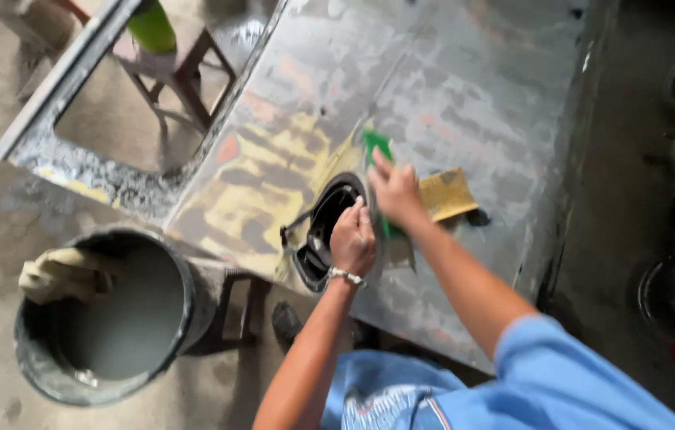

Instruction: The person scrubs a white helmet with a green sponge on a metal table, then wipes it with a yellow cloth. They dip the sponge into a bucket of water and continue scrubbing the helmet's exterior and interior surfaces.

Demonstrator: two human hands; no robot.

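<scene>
Bare panel (pixel 465 87) open above, bucket (pixel 107 318) apparently crowding left, stool (pixel 174 72) beyond

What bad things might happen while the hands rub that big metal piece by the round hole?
The left hand rests at the round opening, whose metal edge might cut. The right hand presses a green pad; it could slip off. The bucket of grey water stands close and might get kicked over.

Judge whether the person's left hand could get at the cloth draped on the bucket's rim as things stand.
Probably yes. The left hand rests at the round opening in the metal panel; the cloth hangs on the bucket rim on that side, with nothing between them.
</scene>
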